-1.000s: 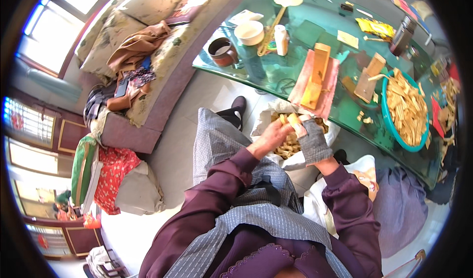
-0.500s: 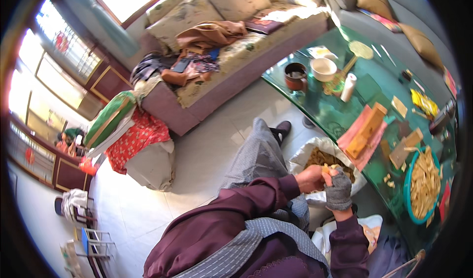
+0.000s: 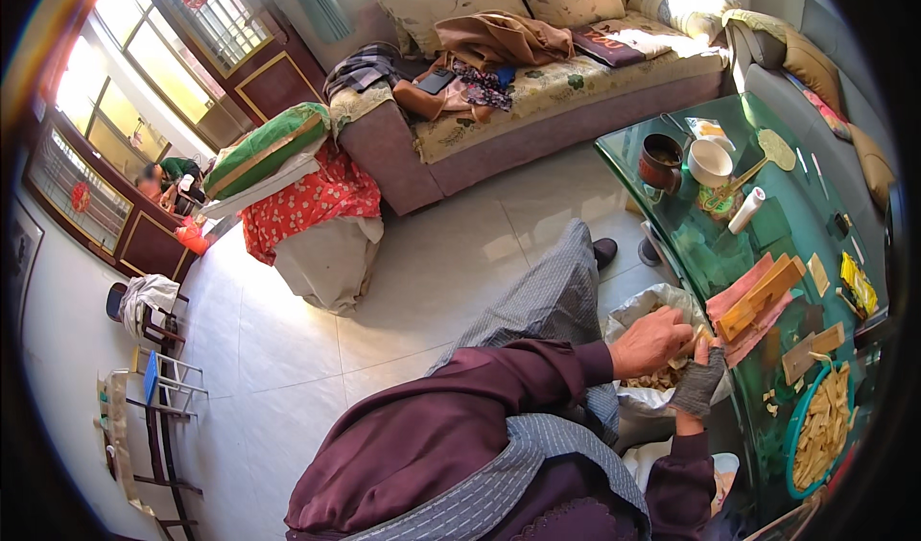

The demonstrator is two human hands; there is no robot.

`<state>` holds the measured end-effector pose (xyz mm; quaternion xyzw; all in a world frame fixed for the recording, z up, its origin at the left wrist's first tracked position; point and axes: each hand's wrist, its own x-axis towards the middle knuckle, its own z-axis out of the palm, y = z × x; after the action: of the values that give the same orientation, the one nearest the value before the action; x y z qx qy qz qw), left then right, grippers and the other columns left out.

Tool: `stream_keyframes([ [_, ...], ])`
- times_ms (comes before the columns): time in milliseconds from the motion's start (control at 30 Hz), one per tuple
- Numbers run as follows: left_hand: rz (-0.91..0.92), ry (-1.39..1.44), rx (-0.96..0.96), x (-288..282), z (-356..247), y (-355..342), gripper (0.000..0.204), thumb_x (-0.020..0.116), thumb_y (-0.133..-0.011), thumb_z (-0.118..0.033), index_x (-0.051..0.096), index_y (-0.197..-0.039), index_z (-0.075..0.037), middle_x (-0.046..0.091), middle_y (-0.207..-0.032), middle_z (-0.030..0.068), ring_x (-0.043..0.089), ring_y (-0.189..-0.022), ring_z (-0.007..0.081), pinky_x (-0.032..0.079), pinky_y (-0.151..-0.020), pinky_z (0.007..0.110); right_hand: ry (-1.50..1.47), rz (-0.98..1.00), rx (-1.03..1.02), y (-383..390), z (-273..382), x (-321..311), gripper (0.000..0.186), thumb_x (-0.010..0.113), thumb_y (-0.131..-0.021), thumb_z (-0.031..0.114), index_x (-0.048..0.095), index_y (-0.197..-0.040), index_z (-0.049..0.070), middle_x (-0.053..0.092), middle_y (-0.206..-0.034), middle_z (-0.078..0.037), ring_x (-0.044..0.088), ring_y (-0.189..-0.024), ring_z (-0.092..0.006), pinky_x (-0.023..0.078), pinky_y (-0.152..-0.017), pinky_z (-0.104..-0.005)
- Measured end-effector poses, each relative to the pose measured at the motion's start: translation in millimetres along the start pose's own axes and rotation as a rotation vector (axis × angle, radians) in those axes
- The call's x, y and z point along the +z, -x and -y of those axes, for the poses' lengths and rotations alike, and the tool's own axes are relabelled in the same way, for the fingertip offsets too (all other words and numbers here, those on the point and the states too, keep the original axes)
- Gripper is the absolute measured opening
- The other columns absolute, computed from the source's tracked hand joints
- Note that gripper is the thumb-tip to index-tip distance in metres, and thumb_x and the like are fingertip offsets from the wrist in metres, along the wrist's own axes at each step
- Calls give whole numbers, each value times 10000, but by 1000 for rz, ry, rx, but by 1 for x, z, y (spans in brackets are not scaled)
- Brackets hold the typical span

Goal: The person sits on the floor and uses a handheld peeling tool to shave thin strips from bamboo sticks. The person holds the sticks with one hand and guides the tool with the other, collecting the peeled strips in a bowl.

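— Where are the hands?

— Both meet over the open white sack [image 3: 641,313] that sits on the floor between the person's knees and the near edge of the green glass surface [image 3: 729,244]. The sack holds pale tan pieces [image 3: 657,380].

— What is the left hand [image 3: 654,341] doing?

— It is bare, and its grip is curled closed around a small tan piece at the sack's mouth; the fingers hide most of it.

— And the right hand [image 3: 698,380]?

— It wears a grey fingerless glove and touches the left hand from the right. Its grip looks folded inward, but I cannot tell what it has hold of.

— What lies nearby?

— On the surface, just right of the hands, a wooden block [image 3: 763,297] rests on a pink cloth [image 3: 737,296]. Nearer, a green basin [image 3: 823,428] holds cut tan strips. Farther off stand a white bowl [image 3: 710,162] and a dark red pot [image 3: 661,160].
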<state>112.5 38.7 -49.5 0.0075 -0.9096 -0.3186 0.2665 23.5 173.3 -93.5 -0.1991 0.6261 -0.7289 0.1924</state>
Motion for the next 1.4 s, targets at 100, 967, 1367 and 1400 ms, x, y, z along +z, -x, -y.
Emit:
stream_keyframes([
  [100,-176,108,228,-18,-15,-19,222,606,-796,-170,531,-966,-48,527,-920,122,532,-849,319,450,-737,362,-544,168,251,-1,3,-1,223,488,-955,215,530,-1092,44,563,-1067,-66,546,-994,-164,447,-881,-296],
  [967,413,974,-328,-46,-38,-41,93,498,-880,-86,518,-938,-15,508,-838,-26,457,-783,50,410,-682,223,444,141,-360,19,98,-17,149,635,-852,110,567,-949,19,546,-768,-81,512,-623,-158,403,-539,-270],
  [1367,168,781,-445,9,6,-23,120,558,-904,-88,582,-944,22,587,-812,-3,541,-748,64,469,-672,229,-874,326,566,21,49,-18,204,442,-986,279,510,-980,87,396,-593,36,362,-454,-73,339,-422,-221],
  [1400,159,676,-440,7,6,-23,130,554,-909,-92,583,-950,28,590,-807,2,548,-747,66,473,-673,233,-873,342,577,21,48,-18,182,458,-982,256,514,-980,83,405,-595,36,368,-456,-70,336,-420,-216],
])
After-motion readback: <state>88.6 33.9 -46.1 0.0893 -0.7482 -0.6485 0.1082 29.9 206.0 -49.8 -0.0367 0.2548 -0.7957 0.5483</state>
